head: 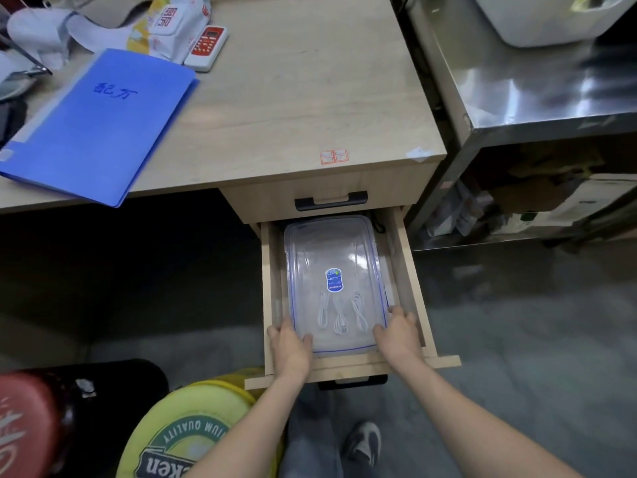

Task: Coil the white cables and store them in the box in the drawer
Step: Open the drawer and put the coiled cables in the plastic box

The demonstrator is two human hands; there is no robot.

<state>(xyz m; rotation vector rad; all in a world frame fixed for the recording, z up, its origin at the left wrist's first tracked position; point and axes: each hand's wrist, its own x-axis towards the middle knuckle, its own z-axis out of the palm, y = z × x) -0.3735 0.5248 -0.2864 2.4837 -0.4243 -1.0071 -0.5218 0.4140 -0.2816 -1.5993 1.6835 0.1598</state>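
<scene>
The lower wooden drawer [410, 267] stands pulled out under the desk. Inside it lies a clear plastic box [317, 250] with a blue-edged lid and a blue sticker. Through the lid I see three coiled white cables [339, 313] lying side by side near the front end. My left hand [289, 343] presses on the lid's front left corner, fingers over the edge. My right hand [400, 331] holds the front right corner the same way.
The shut upper drawer's black handle [331, 201] sits just above. On the desk lie a blue folder [100, 122], a red and white timer [206, 46] and a snack bag [172, 25]. A steel shelf [537, 98] stands right; round stools [186, 432] stand lower left.
</scene>
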